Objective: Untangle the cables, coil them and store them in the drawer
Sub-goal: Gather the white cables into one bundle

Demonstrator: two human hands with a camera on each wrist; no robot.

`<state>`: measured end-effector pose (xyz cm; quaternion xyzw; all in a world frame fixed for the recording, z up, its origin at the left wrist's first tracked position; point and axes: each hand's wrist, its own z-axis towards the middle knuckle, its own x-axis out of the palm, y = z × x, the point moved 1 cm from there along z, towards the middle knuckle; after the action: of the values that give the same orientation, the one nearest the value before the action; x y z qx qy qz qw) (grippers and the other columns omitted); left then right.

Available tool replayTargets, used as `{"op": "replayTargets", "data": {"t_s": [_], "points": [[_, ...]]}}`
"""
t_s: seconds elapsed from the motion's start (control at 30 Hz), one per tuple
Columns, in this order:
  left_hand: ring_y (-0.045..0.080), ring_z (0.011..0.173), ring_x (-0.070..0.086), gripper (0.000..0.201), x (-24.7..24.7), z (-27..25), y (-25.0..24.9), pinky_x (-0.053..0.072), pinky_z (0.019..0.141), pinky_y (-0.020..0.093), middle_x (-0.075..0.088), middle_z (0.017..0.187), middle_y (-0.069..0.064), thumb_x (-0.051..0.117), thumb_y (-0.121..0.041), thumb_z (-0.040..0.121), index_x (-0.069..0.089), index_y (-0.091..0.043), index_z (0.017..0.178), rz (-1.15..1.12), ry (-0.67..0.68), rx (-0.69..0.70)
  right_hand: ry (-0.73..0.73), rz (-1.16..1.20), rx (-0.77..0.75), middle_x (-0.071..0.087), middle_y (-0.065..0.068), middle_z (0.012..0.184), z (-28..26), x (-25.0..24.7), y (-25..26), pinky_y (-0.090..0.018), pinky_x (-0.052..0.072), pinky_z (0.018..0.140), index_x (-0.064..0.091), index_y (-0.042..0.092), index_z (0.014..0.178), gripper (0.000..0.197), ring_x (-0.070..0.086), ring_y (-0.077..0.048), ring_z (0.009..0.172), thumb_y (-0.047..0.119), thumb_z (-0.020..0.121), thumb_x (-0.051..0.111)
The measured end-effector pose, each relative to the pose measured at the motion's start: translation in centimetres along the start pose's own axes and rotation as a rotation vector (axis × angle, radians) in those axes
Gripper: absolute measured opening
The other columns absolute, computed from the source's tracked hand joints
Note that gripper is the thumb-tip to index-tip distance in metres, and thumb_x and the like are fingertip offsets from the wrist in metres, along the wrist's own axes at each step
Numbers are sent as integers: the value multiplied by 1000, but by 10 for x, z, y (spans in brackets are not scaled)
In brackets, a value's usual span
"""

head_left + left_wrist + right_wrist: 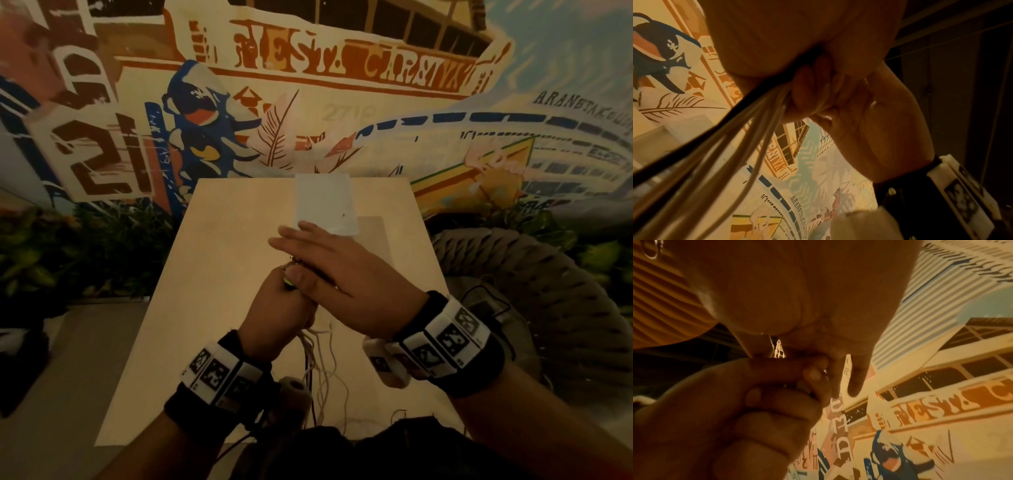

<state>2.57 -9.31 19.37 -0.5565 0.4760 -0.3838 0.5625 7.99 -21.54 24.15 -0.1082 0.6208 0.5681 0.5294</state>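
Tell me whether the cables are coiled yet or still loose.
Loose. The cables hang in uncoiled strands from the left hand, which grips them in a bunch; the right hand lies flat over it.

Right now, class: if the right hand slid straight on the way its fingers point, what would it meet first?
The right hand points away and left, above the table. The white box sits right of that line, so the way looks free, though height is unclear.

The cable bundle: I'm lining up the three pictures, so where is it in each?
Head: cable bundle hangs below the left hand, lower centre.
Left wrist: bundle runs from the fist to lower left.
Right wrist: hidden by the hands.
Shared landmark: the blue mural figure.
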Motion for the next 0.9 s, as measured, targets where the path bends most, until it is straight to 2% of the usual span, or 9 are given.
{"op": "replayTargets", "data": {"t_s": [0.07,0.17,0.23,0.3,0.4,0.5,0.73,0.83,0.9], "points": [[16,52,45,14,-3,1,-1,40,54,32,51,54,-3,55,-34,82,56,-28,69,-62,5,-69,33,128,11,51,8,146,-3,5,-6,-14,33,106,28,38,155,51,43,1,133,45,105,35],[16,46,23,35,-12,1,4,27,45,26,31,52,-2,67,-37,95,52,-13,72,-154,117,-83,-87,282,123,52,11,145,-9,10,-40,-10,40,100,32,43,151,45,49,6,126,42,106,35],[16,47,16,33,-21,3,9,22,44,25,25,54,-1,59,-34,96,53,-11,74,-229,87,-114,-231,308,266,63,9,128,-16,20,-89,-19,48,95,53,33,136,32,59,2,113,33,106,43],[15,47,15,31,-31,4,14,21,42,23,23,55,0,60,-32,96,53,-12,73,-257,54,-161,-263,240,469,68,9,108,-30,40,-148,-33,54,89,64,30,117,20,64,-6,95,28,103,50],[13,43,16,33,-42,5,23,18,42,22,23,54,-2,67,-33,92,51,-13,71,-299,21,-197,-81,103,773,69,1,104,-55,80,-222,-31,49,82,66,25,111,15,64,-18,94,25,98,58],[11,42,16,31,-48,4,28,16,42,21,23,53,-3,65,-34,87,50,-11,72,-305,-12,-236,124,58,915,69,-7,110,-69,113,-259,-31,48,87,66,18,112,20,63,-27,105,28,96,61],[12,43,18,31,-59,-1,45,19,41,21,24,55,-1,68,-33,89,56,-12,70,-260,-69,-297,170,34,705,59,-5,117,-21,163,-259,-35,47,96,62,25,118,25,60,-26,109,23,93,60],[14,48,17,31,-63,-6,49,16,45,27,25,56,2,70,-32,89,57,-12,70,-243,-79,-307,219,-86,628,47,-6,141,5,177,-262,-41,40,108,48,31,140,50,49,-29,127,14,93,53],[14,49,17,32,-67,-10,51,15,46,29,25,58,3,75,-35,86,58,-13,70,-237,-71,-320,344,-197,584,34,-4,157,19,184,-263,-44,31,116,34,30,152,57,36,-30,140,23,98,49]]}}
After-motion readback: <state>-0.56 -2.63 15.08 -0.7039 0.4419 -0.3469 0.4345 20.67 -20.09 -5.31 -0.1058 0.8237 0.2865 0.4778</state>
